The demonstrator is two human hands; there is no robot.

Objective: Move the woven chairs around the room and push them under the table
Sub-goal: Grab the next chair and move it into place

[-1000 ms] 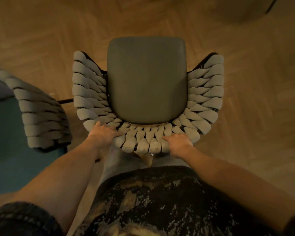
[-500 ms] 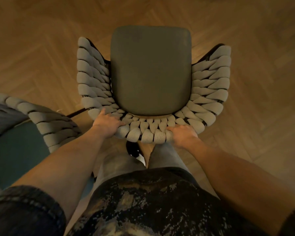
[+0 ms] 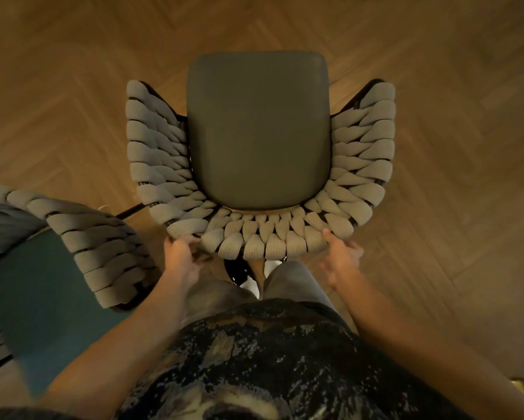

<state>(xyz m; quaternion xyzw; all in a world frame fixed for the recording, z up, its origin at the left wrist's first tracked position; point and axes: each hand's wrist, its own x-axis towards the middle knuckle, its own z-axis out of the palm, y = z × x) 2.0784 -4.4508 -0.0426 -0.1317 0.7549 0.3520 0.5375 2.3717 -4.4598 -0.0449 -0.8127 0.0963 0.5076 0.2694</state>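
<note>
Woven chair (image 3: 260, 241) backrest hides left hand (image 3: 180, 257) fingertips; blurred.

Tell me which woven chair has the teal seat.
The woven chair at the left edge, partly out of frame, has the teal seat. The chair in front of the hands has a grey-olive seat.

- Bare herringbone floor (image 3: 72, 95) lies open ahead of the woven chair (image 3: 259, 234) and to its right.
- A second woven chair (image 3: 103, 247) with a teal seat stands just beside it on the left, leaving only a narrow gap between the two backs.
- The left hand (image 3: 180, 256) sits at the mouth of that gap, close to the curved backrest.
- The right hand (image 3: 341, 257) has clear floor on its outer side.
- The person's legs (image 3: 212, 294) stand just behind the backrest.
</note>
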